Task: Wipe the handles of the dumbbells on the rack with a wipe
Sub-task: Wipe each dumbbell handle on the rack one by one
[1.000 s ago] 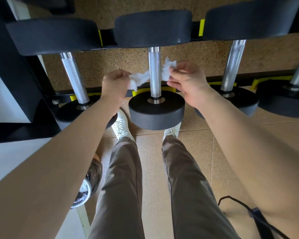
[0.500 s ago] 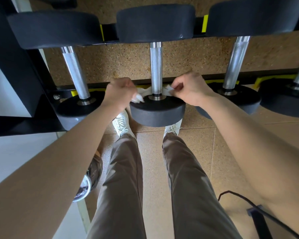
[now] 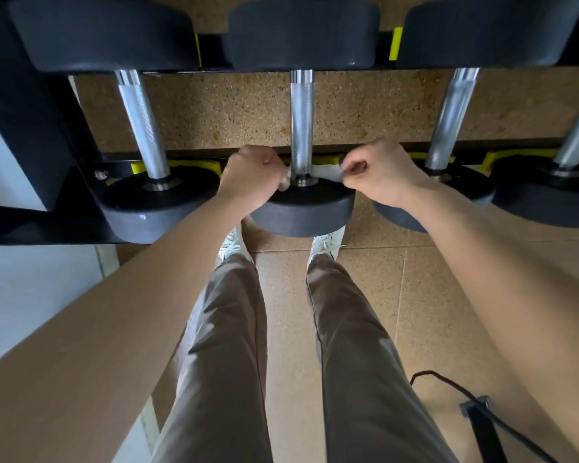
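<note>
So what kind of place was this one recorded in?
Most likely a gym's weights area: black round-headed dumbbells with knurled chrome handles sit on a black steel rack with yellow saddles, above brown speckled rubber flooring.

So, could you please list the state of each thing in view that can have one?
Left hand: closed on one end of the wipe.
Right hand: closed on the other end.
Wipe: looped behind the middle handle, down by the near weight.
Middle handle: bare above the wipe.
Left handle: untouched.
Right handle: untouched.
</note>
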`<state>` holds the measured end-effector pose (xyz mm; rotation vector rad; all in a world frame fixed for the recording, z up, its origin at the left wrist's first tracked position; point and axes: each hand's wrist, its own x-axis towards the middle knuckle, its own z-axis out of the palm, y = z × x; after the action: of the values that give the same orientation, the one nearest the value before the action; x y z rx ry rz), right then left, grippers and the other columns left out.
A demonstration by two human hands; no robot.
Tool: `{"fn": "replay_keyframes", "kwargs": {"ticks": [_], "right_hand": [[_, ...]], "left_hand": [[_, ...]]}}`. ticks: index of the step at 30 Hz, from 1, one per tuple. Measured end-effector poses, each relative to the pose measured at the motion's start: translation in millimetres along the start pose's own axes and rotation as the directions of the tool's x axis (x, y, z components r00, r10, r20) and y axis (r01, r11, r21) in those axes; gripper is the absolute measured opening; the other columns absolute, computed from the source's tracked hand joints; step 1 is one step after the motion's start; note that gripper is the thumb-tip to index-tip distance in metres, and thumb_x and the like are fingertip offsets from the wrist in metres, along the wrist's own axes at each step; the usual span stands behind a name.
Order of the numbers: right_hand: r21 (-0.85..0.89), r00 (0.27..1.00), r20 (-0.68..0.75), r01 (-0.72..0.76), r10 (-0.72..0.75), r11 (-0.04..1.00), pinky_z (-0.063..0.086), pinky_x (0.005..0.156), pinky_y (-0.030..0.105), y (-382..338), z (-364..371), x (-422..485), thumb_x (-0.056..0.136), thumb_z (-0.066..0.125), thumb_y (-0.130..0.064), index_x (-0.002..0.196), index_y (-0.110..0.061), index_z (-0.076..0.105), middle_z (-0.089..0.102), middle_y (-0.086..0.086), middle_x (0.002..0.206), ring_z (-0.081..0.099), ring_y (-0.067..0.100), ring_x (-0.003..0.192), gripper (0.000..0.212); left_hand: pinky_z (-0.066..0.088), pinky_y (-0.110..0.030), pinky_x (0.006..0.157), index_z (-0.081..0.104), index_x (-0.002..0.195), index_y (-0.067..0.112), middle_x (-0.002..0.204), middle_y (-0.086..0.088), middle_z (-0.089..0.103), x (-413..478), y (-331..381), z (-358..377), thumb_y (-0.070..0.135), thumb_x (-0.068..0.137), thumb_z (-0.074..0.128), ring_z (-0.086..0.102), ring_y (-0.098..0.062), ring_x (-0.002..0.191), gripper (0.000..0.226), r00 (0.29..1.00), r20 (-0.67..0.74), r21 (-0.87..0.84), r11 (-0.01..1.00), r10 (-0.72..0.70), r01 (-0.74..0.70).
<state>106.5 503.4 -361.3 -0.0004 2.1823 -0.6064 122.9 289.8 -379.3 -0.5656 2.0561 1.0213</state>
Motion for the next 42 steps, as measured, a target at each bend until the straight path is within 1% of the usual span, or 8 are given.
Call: {"fn": "replay_keyframes", "kwargs": {"ticks": [5, 13, 18, 25, 31, 34, 38, 42], "right_hand": [[0.151, 0.993, -0.109, -0.035, 0.052, 0.988, 0.053, 0.091, 0.028, -23, 10, -7, 0.088, 0.057, -0.004, 0.091, -0.019, 0.08, 0.075, -0.003, 0.096, 0.066, 0.01, 0.092, 0.027], [0.605, 0.995, 0.022, 0.065, -0.098, 0.794, 0.056, 0.09, 0.023, -91, 22, -24, 0.085, 0.074, -0.005, 0.128, -0.024, 0.063, 0.07, -0.004, 0.118, 0.071, 0.006, 0.097, 0.048], [0.692, 0.982, 0.058, 0.09, -0.18, 0.717, 0.055, 0.086, 0.025, -141, 40, -17, 0.084, 0.073, -0.001, 0.104, -0.017, 0.07, 0.076, 0.003, 0.099, 0.071, 0.016, 0.098, 0.025], [0.836, 0.999, 0.006, 0.016, -0.039, 0.549, 0.056, 0.075, 0.027, -177, 47, -10, 0.091, 0.06, 0.003, 0.09, -0.014, 0.067, 0.072, 0.004, 0.081, 0.068, 0.015, 0.075, 0.018], [0.718, 0.989, -0.09, 0.147, -0.12, 0.68, 0.049, 0.069, 0.021, -201, 58, -5, 0.089, 0.067, -0.005, 0.091, -0.024, 0.073, 0.072, -0.01, 0.077, 0.063, 0.005, 0.075, 0.019], [0.742, 0.985, -0.103, 0.168, -0.137, 0.649, 0.051, 0.07, 0.02, -212, 60, -1, 0.085, 0.073, -0.002, 0.092, -0.016, 0.075, 0.075, -0.004, 0.08, 0.067, 0.008, 0.076, 0.016], [0.754, 0.995, -0.067, 0.098, -0.072, 0.65, 0.057, 0.075, 0.03, -216, 70, 10, 0.078, 0.078, -0.015, 0.093, -0.016, 0.069, 0.074, 0.009, 0.095, 0.071, 0.02, 0.09, 0.016], [0.824, 0.996, 0.078, -0.037, -0.049, 0.566, 0.059, 0.08, 0.034, -215, 82, 14, 0.085, 0.072, -0.011, 0.1, -0.016, 0.065, 0.071, 0.011, 0.111, 0.07, 0.023, 0.1, 0.017]], "left_hand": [[0.024, -0.021, 0.049, 0.054, 0.05, 0.02, 0.044, 0.01, 0.036, -23, -1, -25, 0.011, 0.069, 0.046, 0.035, -0.009, 0.048, 0.022, 0.998, 0.046, -0.343, 0.939, 0.053, -0.034], [0.031, -0.025, 0.059, 0.053, 0.049, 0.02, 0.058, 0.003, 0.048, -68, -8, -74, 0.005, 0.054, 0.046, 0.042, -0.011, 0.059, 0.017, 0.976, 0.146, -0.686, 0.728, 0.164, -0.02], [0.036, -0.031, 0.073, 0.054, 0.063, 0.006, 0.073, -0.007, 0.052, -76, -32, -95, 0.023, 0.062, 0.06, 0.048, -0.019, 0.076, 0.018, 0.983, 0.121, -0.806, 0.592, 0.141, 0.015], [0.051, -0.025, 0.075, 0.066, 0.096, 0.022, 0.088, 0.008, 0.068, -64, -88, -116, -0.002, 0.083, 0.067, 0.064, -0.013, 0.082, 0.027, 0.94, -0.341, -0.49, 0.85, 0.019, -0.195], [0.038, -0.025, 0.095, 0.066, 0.123, 0.02, 0.114, 0.013, 0.062, -67, -91, -134, 0.012, 0.073, 0.067, 0.058, -0.01, 0.102, 0.051, 0.827, -0.426, 0.072, 0.925, 0.366, -0.372], [0.053, -0.026, 0.08, 0.064, 0.127, 0.02, 0.106, 0.005, 0.066, -69, -85, -136, 0.005, 0.083, 0.071, 0.066, -0.013, 0.09, 0.046, 0.906, -0.213, -0.198, 0.891, 0.367, -0.408], [0.063, -0.04, 0.079, 0.069, 0.118, 0.015, 0.101, -0.003, 0.073, -62, -88, -143, 0.009, 0.092, 0.068, 0.073, -0.016, 0.088, 0.026, 0.892, -0.328, -0.301, 0.861, 0.312, -0.411], [0.062, -0.034, 0.083, 0.071, 0.107, 0.015, 0.097, -0.005, 0.069, -61, -84, -157, -0.008, 0.096, 0.056, 0.071, -0.026, 0.094, 0.029, 0.972, -0.223, -0.744, 0.632, 0.069, -0.215]]}}
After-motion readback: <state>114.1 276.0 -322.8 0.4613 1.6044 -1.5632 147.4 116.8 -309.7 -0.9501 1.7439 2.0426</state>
